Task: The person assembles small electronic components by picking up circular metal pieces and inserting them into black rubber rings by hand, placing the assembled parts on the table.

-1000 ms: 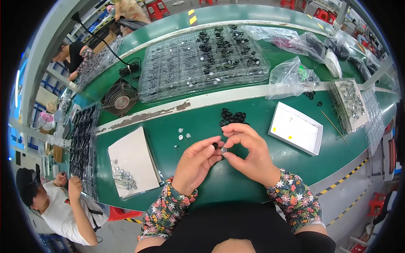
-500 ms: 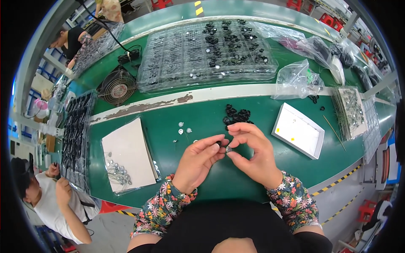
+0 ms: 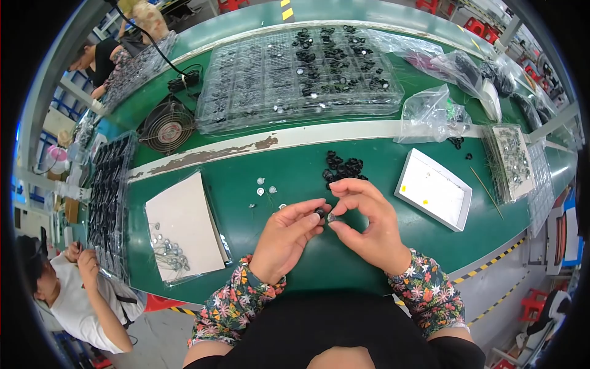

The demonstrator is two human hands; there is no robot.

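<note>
Between thumb and fingers of my left hand [image 3: 291, 232] is a small black ring-like part [image 3: 320, 213]. My right hand [image 3: 370, 222] pinches a small round silvery piece [image 3: 331, 218] close to it; I cannot tell whether the two touch. Just beyond my fingers lies a pile of black ring-like parts [image 3: 345, 167]. Several small silvery discs with thin wires [image 3: 272, 190] are scattered on the green table [image 3: 307, 267], left of the pile. More wired discs [image 3: 171, 254] rest on a pale card sheet [image 3: 184, 215] further left.
A white shallow box [image 3: 435, 190] and a thin stick [image 3: 487, 192] lie to the right. Clear compartment trays [image 3: 246, 80] stand behind a raised white ledge [image 3: 344, 133], near a small fan [image 3: 167, 132] and a plastic bag [image 3: 424, 117]. A co-worker [image 3: 80, 289] sits at the left.
The view has shifted very slightly. My hands keep nearly the same pose, with the silvery piece still near the black part. The co-worker's hands at the left have moved a little.
</note>
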